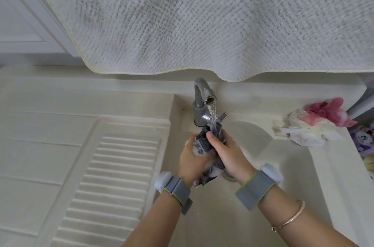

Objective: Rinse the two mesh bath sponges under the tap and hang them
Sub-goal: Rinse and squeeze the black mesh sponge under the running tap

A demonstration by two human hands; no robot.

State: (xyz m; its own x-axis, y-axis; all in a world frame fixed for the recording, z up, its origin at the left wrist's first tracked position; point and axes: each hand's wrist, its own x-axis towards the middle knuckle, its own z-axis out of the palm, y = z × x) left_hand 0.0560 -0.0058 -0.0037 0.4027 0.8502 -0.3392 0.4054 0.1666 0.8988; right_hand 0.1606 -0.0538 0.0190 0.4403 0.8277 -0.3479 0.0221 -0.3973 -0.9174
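1. A grey sponge [208, 145] is squeezed between both hands over the sink [253, 139], right under the tap [202, 93]
2. Water [213, 114] runs from the spout and lands on the top of the grey sponge
3. The left hand [194, 160] cups the sponge from the left, fingers curled round it, with white foam on the knuckles
4. The right hand [226, 153] clasps it from the right, thumb across the front, fingers wrapped behind and hidden
5. The sponge's lower end hangs out below the palms, with foam on it, near the drain [229, 176]
6. The 2nd sponge, pink and white [317, 123], lies on the sink's back right ledge, well apart from the hands
7. A ribbed washboard [113, 186] slopes along the sink's left side
8. A white towel [202, 18] hangs above, its hem just over the tap
9. Each wrist carries a grey strap, left [178, 190] and right [256, 188], and a thin bangle [293, 216] sits on the right forearm
10. Something purple [362, 139] shows at the right edge, past the pink sponge; what it is cannot be told
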